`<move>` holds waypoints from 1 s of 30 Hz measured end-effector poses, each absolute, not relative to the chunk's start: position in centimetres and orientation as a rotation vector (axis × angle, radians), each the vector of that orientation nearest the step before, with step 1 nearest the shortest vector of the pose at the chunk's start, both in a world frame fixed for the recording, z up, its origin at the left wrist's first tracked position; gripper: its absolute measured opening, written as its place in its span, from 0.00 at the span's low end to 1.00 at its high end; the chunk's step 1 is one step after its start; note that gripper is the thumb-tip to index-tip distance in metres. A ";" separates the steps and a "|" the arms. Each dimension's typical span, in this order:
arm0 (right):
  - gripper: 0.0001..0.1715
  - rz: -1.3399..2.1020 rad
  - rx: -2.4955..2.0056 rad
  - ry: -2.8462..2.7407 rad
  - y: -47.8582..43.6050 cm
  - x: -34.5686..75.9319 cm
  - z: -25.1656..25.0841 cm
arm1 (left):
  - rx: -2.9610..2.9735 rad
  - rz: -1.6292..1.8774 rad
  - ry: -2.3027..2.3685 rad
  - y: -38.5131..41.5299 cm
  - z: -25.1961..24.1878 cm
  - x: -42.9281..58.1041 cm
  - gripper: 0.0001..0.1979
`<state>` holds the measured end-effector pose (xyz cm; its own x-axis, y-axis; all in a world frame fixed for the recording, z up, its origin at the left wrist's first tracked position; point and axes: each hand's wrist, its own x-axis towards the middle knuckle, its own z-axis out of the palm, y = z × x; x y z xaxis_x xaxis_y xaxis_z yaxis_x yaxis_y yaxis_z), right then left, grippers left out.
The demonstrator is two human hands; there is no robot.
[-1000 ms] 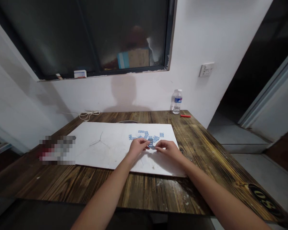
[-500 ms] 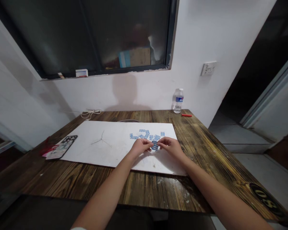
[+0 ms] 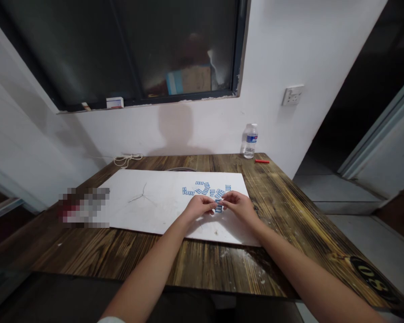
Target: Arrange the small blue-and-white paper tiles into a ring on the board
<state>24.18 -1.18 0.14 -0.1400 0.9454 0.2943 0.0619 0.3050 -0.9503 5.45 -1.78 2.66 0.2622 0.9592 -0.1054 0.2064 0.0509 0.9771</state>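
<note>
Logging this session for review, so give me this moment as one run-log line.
left hand: fingertips at blue-and-white rectangular pieces | right hand: fingertips at same pieces | surface: white board on brown wooden table

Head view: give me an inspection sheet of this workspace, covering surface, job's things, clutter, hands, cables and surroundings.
Surface: wooden table, white sheet on it.
Job's things: small blue-and-white pieces scattered on the sheet.
Clutter: plastic water bottle, red stick, pixelated object at the table's left.
Hands: left hand, right hand, close together over the pieces; grip unclear.
Cables: white cord coiled at the back edge.
Surroundings: dark window, wall socket.
</note>
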 end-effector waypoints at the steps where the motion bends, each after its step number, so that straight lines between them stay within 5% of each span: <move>1: 0.25 1.048 -0.969 -1.478 -1.2 24.2 0.2 | 1.416 0.841 1.169 -1.8 2.7 5.4 0.20; 21: 0.24 1.116 -0.961 -1.384 -1.3 24.1 0.9 | 1.453 0.922 1.227 -2.0 3.2 5.9 0.16; 30: 0.11 0.682 -1.128 -1.863 -1.1 25.6 0.8 | 1.335 1.122 1.268 -1.6 3.5 5.6 0.18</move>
